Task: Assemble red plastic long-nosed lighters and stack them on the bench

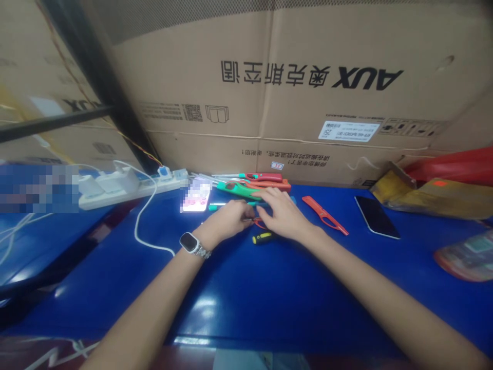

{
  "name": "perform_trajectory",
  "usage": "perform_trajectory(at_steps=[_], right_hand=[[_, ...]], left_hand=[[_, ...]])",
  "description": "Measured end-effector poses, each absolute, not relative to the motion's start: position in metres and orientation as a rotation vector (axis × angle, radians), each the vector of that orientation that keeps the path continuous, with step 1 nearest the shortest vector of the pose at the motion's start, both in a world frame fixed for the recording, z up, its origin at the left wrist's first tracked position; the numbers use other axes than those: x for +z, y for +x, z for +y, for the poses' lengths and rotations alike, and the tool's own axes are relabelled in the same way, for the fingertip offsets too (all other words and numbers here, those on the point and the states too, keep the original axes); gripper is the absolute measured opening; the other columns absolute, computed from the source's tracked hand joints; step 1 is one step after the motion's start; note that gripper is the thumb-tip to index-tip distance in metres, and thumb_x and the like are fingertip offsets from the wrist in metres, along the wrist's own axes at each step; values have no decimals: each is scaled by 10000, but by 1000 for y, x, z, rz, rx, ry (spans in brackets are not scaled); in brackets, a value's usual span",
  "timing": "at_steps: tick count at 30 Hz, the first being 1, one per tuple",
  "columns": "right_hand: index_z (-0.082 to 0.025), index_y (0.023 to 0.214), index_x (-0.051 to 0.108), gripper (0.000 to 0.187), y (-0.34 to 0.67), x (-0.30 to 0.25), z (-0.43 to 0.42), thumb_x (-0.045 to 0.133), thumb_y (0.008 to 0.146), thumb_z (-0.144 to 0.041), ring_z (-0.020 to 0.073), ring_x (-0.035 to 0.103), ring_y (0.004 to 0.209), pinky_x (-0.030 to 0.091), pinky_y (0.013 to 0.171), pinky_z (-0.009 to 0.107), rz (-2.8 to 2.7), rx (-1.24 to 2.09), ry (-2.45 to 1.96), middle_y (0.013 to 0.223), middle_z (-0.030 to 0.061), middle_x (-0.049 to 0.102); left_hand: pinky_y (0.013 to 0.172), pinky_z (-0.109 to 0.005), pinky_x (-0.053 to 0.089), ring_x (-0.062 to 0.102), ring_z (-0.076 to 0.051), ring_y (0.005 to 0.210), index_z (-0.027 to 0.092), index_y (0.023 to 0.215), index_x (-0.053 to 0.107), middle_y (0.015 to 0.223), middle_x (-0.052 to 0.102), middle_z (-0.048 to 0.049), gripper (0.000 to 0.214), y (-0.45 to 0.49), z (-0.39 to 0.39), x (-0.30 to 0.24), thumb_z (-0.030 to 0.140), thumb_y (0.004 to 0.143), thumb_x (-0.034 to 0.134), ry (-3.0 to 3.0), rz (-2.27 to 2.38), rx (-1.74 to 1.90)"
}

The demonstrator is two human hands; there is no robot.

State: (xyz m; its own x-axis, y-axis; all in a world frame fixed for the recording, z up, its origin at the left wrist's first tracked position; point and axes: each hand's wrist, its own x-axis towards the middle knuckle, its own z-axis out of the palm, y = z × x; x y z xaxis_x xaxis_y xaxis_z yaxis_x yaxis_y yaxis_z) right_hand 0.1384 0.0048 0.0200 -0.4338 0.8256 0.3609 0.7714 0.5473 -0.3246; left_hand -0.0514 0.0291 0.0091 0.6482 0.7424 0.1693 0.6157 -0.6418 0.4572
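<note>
My left hand, with a watch on its wrist, has its fingers pinched together over the blue table. What the fingertips hold is hidden. Just to their right, a small red looped part shows between my two hands. My right hand is bent over the same spot, thumb apart from its fingers, fingertips at the handle of a green long-necked lighter. Below the hands lies a yellow-and-black screwdriver handle. An orange-red lighter casing half rests right of my right hand.
More long lighters, one with a dark red handle, lie by the cardboard box. A lit phone and a power strip with white cables are left. A dark phone and a clear jar are right.
</note>
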Motion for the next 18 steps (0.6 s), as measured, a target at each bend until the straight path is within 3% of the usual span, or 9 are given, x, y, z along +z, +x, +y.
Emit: perform_trajectory(at_steps=[11,18], right_hand=[[-125,1120,632,386,84,42,89,670,790,-322,329,512,1125,411,932,440,-2559,-176,-1552,1195,173,624],[-88,1195,568,598,71,31,96,752,727,-411,343,507,1145,387,970,449,-2467,-274,-1650,1222,206,582]], left_hand=[[665,-294,477,668,-203,759,171,911,734,871,742,-60,136,-57,29,14,259,850,650,2472,1193,456],[652,-296,460,668,-207,779,194,917,722,897,739,-48,157,-57,30,13,317,865,640,2486,1237,419]])
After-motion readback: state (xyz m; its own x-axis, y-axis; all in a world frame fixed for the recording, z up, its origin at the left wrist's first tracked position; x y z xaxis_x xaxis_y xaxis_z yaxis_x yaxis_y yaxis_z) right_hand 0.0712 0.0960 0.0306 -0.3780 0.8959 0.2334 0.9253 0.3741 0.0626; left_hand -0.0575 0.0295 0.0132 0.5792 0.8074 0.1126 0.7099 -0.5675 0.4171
